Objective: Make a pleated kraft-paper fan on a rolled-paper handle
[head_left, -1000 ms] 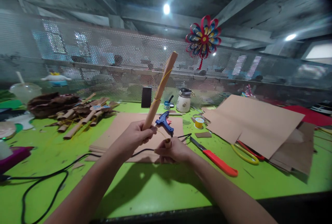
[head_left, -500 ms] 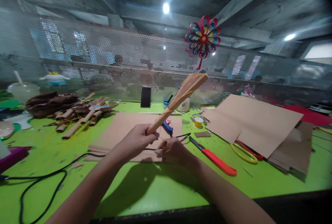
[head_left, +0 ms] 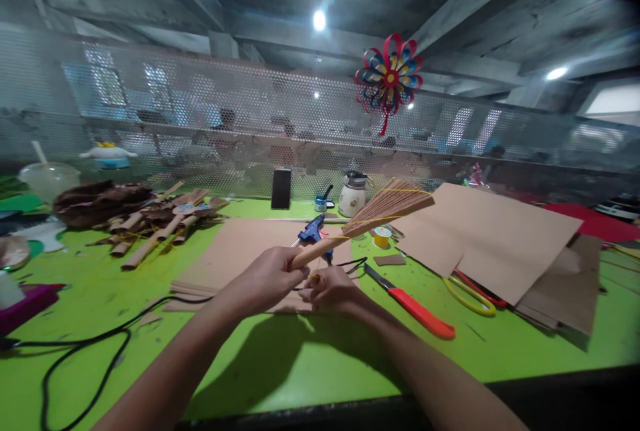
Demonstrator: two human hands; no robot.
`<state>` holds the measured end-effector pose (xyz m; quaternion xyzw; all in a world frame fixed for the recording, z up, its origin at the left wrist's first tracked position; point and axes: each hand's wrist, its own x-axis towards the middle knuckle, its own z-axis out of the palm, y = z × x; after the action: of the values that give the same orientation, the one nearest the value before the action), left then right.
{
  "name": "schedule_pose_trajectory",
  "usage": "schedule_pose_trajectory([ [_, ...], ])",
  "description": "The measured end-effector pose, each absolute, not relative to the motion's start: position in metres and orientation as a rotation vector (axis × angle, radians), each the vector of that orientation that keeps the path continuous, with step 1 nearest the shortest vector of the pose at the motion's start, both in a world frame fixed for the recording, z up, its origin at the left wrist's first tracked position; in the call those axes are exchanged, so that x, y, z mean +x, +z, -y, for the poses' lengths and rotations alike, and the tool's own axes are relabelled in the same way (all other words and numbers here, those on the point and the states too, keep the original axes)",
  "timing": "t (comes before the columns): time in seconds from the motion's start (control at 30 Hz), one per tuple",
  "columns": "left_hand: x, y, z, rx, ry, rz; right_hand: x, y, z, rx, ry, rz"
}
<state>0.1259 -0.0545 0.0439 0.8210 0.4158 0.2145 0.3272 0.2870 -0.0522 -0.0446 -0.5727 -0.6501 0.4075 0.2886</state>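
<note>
My left hand [head_left: 267, 278] is closed around the handle of a miniature paper broom [head_left: 385, 208], whose fringed head points up and right. Yellow thread runs along and across the broom. Close beside it, my right hand [head_left: 334, 290] is closed, pinching a small brown roll [head_left: 315, 279] with some yellow on it; the fingers partly hide it. Behind the hands, a blue glue gun [head_left: 314, 228] stands over a stack of brown paper sheets [head_left: 235, 238]. A spool of yellow thread [head_left: 382, 237] stands just below the broom head.
An orange-handled knife [head_left: 420, 311] and yellow-handled scissors [head_left: 470, 296] lie to the right, by large cardboard sheets [head_left: 493, 231]. Several finished-looking paper brooms [head_left: 155, 231] are piled left. A black cord [head_left: 125, 321] crosses the green table. Phone [head_left: 281, 189] and jar [head_left: 353, 196] stand behind.
The broom has tilted down to the right, its head now lower and farther right. This uncovers the glue gun and the jar behind. My right hand stays nearly in place with the small roll.
</note>
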Motion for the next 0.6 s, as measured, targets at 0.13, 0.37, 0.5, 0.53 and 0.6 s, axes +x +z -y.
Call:
schedule_pose_trajectory([
  [0.13,0.128,0.04,0.055,2.121,0.601,-1.034,0.285,-0.043,0.053,-1.579,0.931,1.833],
  [0.37,0.128,0.036,0.047,1.962,0.762,-0.977,0.285,-0.04,0.061,-1.499,0.774,1.937],
  [0.5,0.124,0.041,0.046,1.852,0.799,-0.924,0.287,-0.041,0.062,-1.421,0.763,1.995],
  [0.53,0.123,0.042,0.047,1.839,0.798,-0.918,0.288,-0.042,0.062,-1.411,0.774,1.996],
  [0.6,0.123,0.045,0.047,1.812,0.814,-0.918,0.288,-0.044,0.06,-1.427,0.797,1.963],
])
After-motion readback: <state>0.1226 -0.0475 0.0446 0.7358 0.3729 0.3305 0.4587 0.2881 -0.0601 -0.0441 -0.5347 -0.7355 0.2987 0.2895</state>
